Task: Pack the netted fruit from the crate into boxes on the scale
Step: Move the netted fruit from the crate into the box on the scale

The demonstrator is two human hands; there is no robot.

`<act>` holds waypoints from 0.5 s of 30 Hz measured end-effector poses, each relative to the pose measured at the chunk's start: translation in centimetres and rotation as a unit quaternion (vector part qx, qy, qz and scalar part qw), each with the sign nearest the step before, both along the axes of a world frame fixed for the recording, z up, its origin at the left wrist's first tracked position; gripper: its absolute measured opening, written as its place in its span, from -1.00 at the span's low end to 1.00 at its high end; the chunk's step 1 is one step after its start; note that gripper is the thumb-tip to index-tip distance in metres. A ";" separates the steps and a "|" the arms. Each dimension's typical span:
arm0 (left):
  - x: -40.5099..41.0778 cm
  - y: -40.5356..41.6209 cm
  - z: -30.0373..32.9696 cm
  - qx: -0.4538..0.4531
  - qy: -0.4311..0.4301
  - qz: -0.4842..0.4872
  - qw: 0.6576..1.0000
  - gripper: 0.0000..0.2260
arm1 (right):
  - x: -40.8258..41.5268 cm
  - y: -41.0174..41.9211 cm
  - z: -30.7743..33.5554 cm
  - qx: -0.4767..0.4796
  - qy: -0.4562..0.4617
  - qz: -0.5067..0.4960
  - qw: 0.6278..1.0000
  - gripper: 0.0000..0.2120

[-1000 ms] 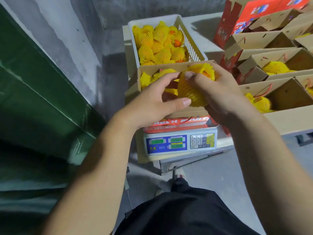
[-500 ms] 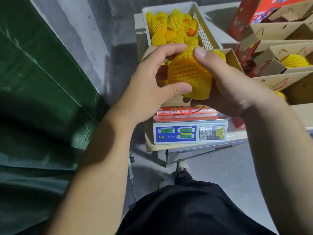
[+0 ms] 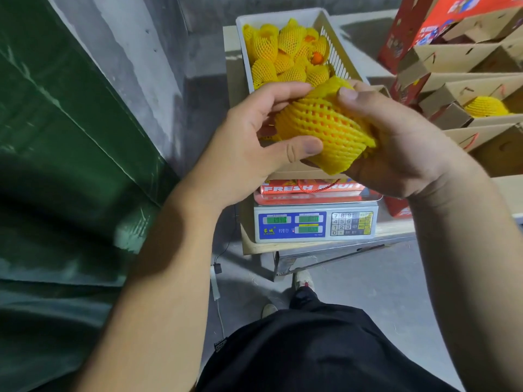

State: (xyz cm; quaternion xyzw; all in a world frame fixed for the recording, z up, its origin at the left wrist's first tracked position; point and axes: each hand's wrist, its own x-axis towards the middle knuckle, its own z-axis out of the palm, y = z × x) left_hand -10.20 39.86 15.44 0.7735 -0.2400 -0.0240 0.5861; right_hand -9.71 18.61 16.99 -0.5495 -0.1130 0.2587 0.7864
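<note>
Gripping yellow foam-netted fruit [image 3: 325, 128]: left hand [image 3: 249, 148] and right hand [image 3: 396, 137] both curled round it, thumbs on top. Fruit held above open cardboard box [image 3: 300, 172] on grey digital scale [image 3: 315, 224]. White plastic crate [image 3: 300, 17] of netted fruit behind, on wooden bench [image 3: 311, 247]. More open boxes at right.

Dim, flat indoor light, soft shadows, blurred left edge, wide-angle bending.
</note>
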 end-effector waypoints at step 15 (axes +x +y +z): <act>0.0 -0.9 -1.3 0.013 0.160 0.070 0.985 -0.60 | 0.3 0.8 -0.7 -0.017 -0.009 -0.159 0.987 -0.57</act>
